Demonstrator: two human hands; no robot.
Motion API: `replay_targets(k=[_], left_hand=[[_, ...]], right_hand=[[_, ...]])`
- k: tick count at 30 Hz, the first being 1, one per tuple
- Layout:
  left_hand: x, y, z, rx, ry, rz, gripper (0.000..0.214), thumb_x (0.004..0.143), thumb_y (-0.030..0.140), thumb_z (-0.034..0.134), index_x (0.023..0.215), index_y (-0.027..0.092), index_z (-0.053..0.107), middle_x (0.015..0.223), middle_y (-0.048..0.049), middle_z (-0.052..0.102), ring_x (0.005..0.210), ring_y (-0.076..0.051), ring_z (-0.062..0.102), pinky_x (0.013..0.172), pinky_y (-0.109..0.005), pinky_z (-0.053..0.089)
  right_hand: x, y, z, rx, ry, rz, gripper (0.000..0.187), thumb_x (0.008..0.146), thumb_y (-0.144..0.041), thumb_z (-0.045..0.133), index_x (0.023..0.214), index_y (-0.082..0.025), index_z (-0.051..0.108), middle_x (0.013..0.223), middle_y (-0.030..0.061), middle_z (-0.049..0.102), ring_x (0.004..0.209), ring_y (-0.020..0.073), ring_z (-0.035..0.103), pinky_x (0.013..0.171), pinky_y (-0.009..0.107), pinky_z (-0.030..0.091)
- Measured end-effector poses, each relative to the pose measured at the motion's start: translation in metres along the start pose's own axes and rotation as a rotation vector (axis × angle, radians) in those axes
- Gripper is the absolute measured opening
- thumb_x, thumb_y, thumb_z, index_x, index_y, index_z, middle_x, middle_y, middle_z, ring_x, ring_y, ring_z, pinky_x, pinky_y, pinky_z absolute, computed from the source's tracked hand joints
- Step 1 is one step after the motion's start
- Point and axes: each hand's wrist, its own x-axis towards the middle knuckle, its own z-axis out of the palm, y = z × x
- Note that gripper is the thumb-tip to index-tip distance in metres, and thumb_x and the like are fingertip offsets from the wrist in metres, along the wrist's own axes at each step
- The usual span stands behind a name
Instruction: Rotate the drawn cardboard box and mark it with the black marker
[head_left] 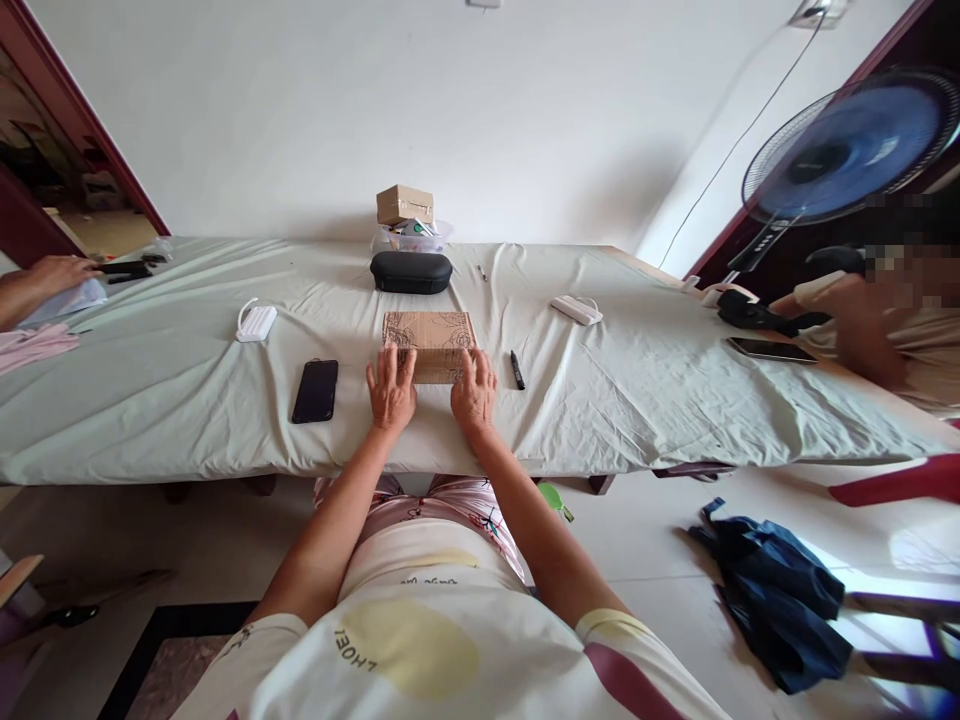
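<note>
A brown cardboard box point(429, 330) with dark line drawings lies on the cloth-covered table point(420, 440) in front of me. My left hand point(392, 388) rests at its near left corner, fingers stretched forward onto the cardboard. At the near right corner my right hand point(474, 390) touches the box in the same way, fingers extended and apart. Neither hand is wrapped around it. Right of my right hand lies a black marker point(517, 370). To the left of my left hand is a dark smartphone point(315, 391).
Behind the box sit a black case point(411, 272), a clear plastic bin point(427, 240) and a smaller carton point(405, 204). White devices with straps point(257, 322) lie on both sides. Another person's hand point(64, 272) is at far left; a person sits right, near a fan point(840, 150).
</note>
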Motion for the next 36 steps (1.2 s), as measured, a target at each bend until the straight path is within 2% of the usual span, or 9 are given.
replay_targets(k=[3, 6, 11, 15, 19, 24, 30, 33, 36], left_hand=[[0.002, 0.007, 0.005, -0.018, -0.083, 0.1, 0.07, 0.093, 0.015, 0.049, 0.161, 0.028, 0.04, 0.17, -0.0087, 0.035, 0.162, -0.029, 0.019, 0.132, -0.06, 0.006], [0.004, 0.009, 0.008, -0.032, -0.123, 0.108, 0.071, 0.093, 0.016, 0.049, 0.162, 0.025, 0.037, 0.17, -0.0084, 0.035, 0.162, -0.028, 0.023, 0.133, -0.058, 0.004], [0.005, 0.009, 0.008, -0.02, -0.122, 0.085, 0.068, 0.093, 0.016, 0.049, 0.16, 0.024, 0.042, 0.17, -0.0089, 0.035, 0.161, -0.029, 0.024, 0.132, -0.058, 0.007], [0.005, 0.01, 0.006, -0.019, -0.119, 0.085, 0.067, 0.093, 0.014, 0.047, 0.159, 0.025, 0.045, 0.17, -0.0096, 0.035, 0.161, -0.029, 0.023, 0.131, -0.059, 0.009], [0.005, 0.009, 0.004, -0.04, -0.108, 0.079, 0.066, 0.093, 0.013, 0.046, 0.157, 0.025, 0.046, 0.168, -0.0118, 0.038, 0.161, -0.029, 0.025, 0.129, -0.059, 0.014], [0.004, -0.001, 0.002, -0.088, -0.006, -0.056, 0.062, 0.095, 0.021, 0.05, 0.156, 0.017, 0.044, 0.168, -0.0187, 0.035, 0.159, -0.033, 0.027, 0.128, -0.055, 0.024], [0.0, -0.021, 0.016, -0.263, 0.146, -0.225, 0.069, 0.092, 0.018, 0.051, 0.158, 0.014, 0.033, 0.16, -0.0215, 0.045, 0.153, -0.032, 0.04, 0.125, -0.048, 0.036], [0.0, -0.026, 0.022, -0.291, 0.131, -0.298, 0.07, 0.091, 0.017, 0.053, 0.158, 0.013, 0.033, 0.153, -0.0219, 0.052, 0.146, -0.031, 0.049, 0.122, -0.047, 0.042], [0.001, -0.029, 0.023, -0.269, 0.08, -0.346, 0.067, 0.091, 0.017, 0.056, 0.155, 0.012, 0.038, 0.148, -0.0228, 0.057, 0.143, -0.032, 0.053, 0.12, -0.047, 0.044]], right_hand=[[0.002, -0.013, 0.002, -0.015, -0.117, -0.163, 0.061, 0.095, -0.014, 0.043, 0.156, -0.022, 0.046, 0.163, 0.0122, 0.047, 0.156, 0.0247, 0.034, 0.128, 0.05, 0.027], [0.004, -0.022, 0.005, -0.007, -0.197, -0.235, 0.064, 0.095, -0.015, 0.047, 0.158, -0.025, 0.045, 0.164, 0.0093, 0.046, 0.157, 0.0248, 0.033, 0.13, 0.052, 0.021], [0.007, -0.024, 0.007, -0.011, -0.219, -0.201, 0.066, 0.094, -0.013, 0.047, 0.159, -0.025, 0.043, 0.165, 0.0087, 0.044, 0.158, 0.0259, 0.031, 0.131, 0.056, 0.014], [0.006, -0.017, 0.004, -0.038, -0.157, -0.094, 0.065, 0.095, -0.012, 0.042, 0.159, -0.021, 0.042, 0.165, 0.0119, 0.044, 0.158, 0.0258, 0.03, 0.13, 0.059, 0.014], [0.004, -0.004, 0.003, -0.047, -0.073, 0.019, 0.063, 0.095, -0.013, 0.039, 0.159, -0.016, 0.04, 0.165, 0.0173, 0.042, 0.157, 0.0267, 0.033, 0.128, 0.058, 0.024], [0.001, 0.007, 0.008, 0.018, 0.008, 0.016, 0.063, 0.095, -0.015, 0.04, 0.158, -0.014, 0.037, 0.162, 0.0203, 0.045, 0.151, 0.0267, 0.042, 0.119, 0.05, 0.043], [-0.003, 0.013, 0.014, 0.166, 0.097, 0.045, 0.065, 0.097, -0.019, 0.04, 0.161, -0.018, 0.03, 0.157, 0.0195, 0.045, 0.144, 0.0268, 0.05, 0.114, 0.048, 0.051], [-0.005, 0.017, 0.019, 0.236, 0.078, 0.146, 0.068, 0.095, -0.02, 0.04, 0.162, -0.018, 0.027, 0.151, 0.0217, 0.051, 0.128, 0.0274, 0.062, 0.105, 0.049, 0.056], [-0.007, 0.021, 0.024, 0.262, 0.03, 0.237, 0.071, 0.092, -0.02, 0.042, 0.162, -0.014, 0.027, 0.136, 0.0216, 0.062, 0.116, 0.0276, 0.066, 0.099, 0.049, 0.058]])
